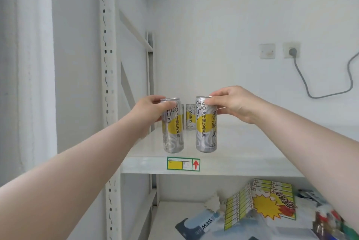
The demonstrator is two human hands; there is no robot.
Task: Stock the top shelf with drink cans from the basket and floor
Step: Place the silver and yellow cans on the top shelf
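Down low and closest to us, on the lower shelf (171, 212), lies a jumble of papers, with a pack marked Mask (202, 224) and yellow price sheets (252, 197). We leave those alone.

Just above them is the front edge of the top shelf (242, 164), with a small yellow and green label (183, 164) stuck on it.

Over that edge we hold two tall silver and yellow drink cans. Our left hand (150, 108) pinches the left can (173, 125) near its top, fingers wrapped round the rim. Our right hand (231, 103) pinches the right can (206, 124) the same way. Both cans stand up straight, side by side with a gap between them. Their bottoms are at the front of the shelf, but we cannot tell if they touch it or hang just above.

Farther back, between the two, a third can (190, 116) stands on the shelf near the wall (233, 26). A sliver of one more may peek out behind the left can.

We think this is the putting-down step. Next we should slide both cans toward the back can, set them flat, and let go gently so they do not tip. Then we fetch more; the basket and floor are out of sight.
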